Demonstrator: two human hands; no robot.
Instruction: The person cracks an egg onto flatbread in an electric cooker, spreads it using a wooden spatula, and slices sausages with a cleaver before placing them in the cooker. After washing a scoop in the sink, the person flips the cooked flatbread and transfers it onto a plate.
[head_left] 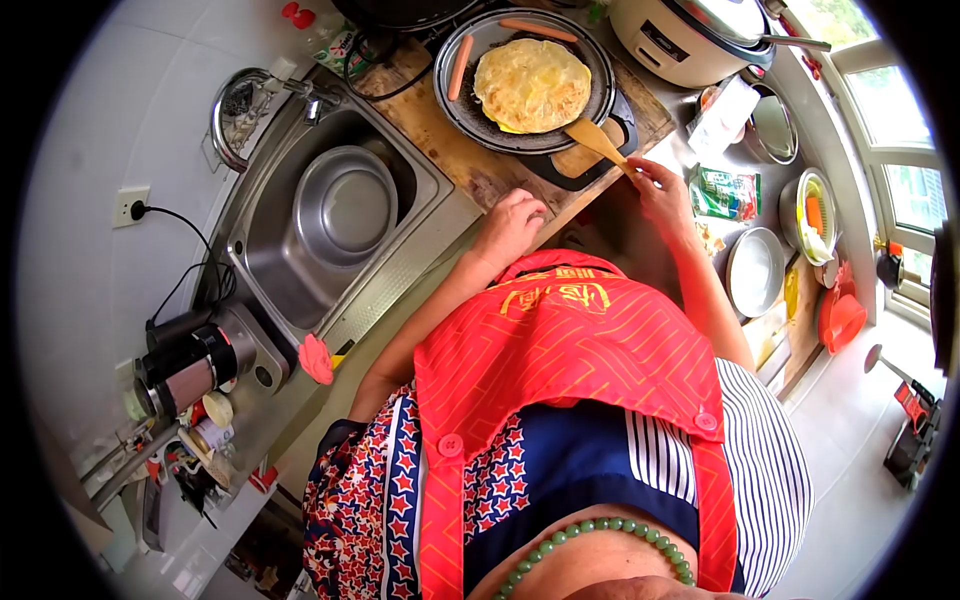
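A round golden pancake (532, 85) lies in a dark round pan (455, 110), with one sausage (460, 67) at its left and another sausage (538, 30) along the far edge. My right hand (662, 192) grips the handle of a wooden spatula (597, 140), whose blade touches the pancake's near right edge. My left hand (512, 225) rests at the front edge of the wooden board (420, 122), fingers curled together; whether anything is under them is hidden.
A sink (272, 250) with a metal basin (345, 205) is at the left. A rice cooker (665, 42) stands behind at the right. Further right are a green packet (725, 193), a metal bowl (755, 272) and a basket of vegetables (812, 215).
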